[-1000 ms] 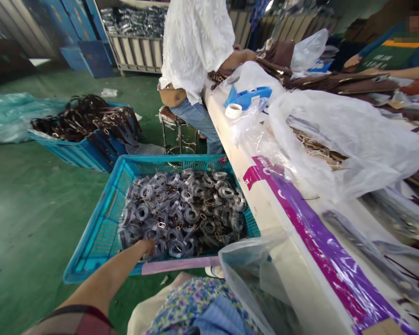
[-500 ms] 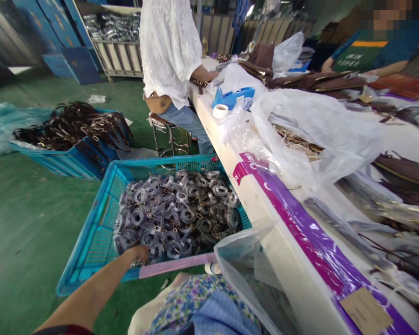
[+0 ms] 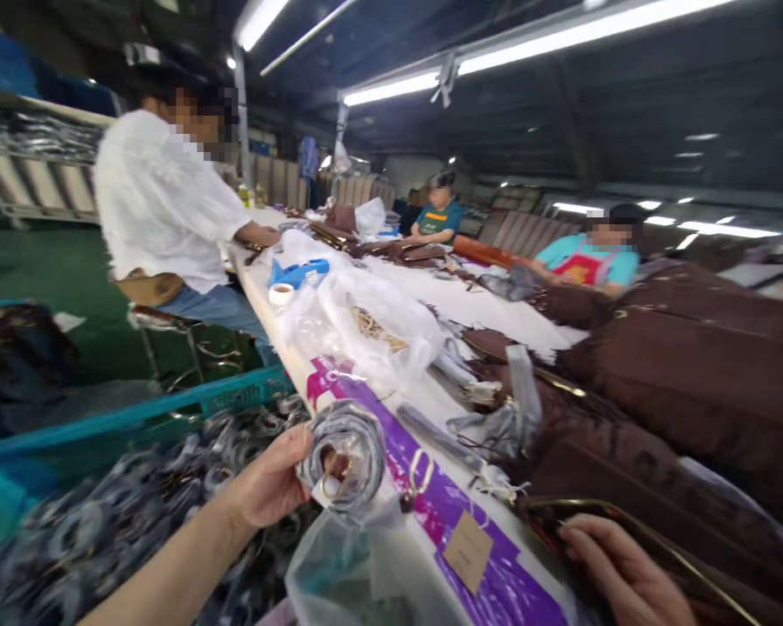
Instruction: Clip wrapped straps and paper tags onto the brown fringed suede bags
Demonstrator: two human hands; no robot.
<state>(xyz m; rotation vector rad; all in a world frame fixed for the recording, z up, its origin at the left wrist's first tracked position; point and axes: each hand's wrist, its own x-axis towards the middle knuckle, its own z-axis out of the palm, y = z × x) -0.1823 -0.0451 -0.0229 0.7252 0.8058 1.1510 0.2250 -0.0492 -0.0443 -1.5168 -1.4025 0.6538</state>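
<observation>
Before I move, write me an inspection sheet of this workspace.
Surface: white table, partly covered by a purple plastic strip.
Job's things: wrapped grey coil, raised; brown bag with a gold-coloured edge.
Clutter: white plastic bag, blue dispenser, tape roll and card tag.
Hands: left hand holds the coil; right hand is at the bag, grip unclear.
Cables: nothing seen.
Surroundings: teal crate of coils at left; piled brown bags at right; at least three people; overhead lights on.

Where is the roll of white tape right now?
In the head view, the tape roll sits left of centre near the table's left edge, just beside the blue tape dispenser.
</observation>
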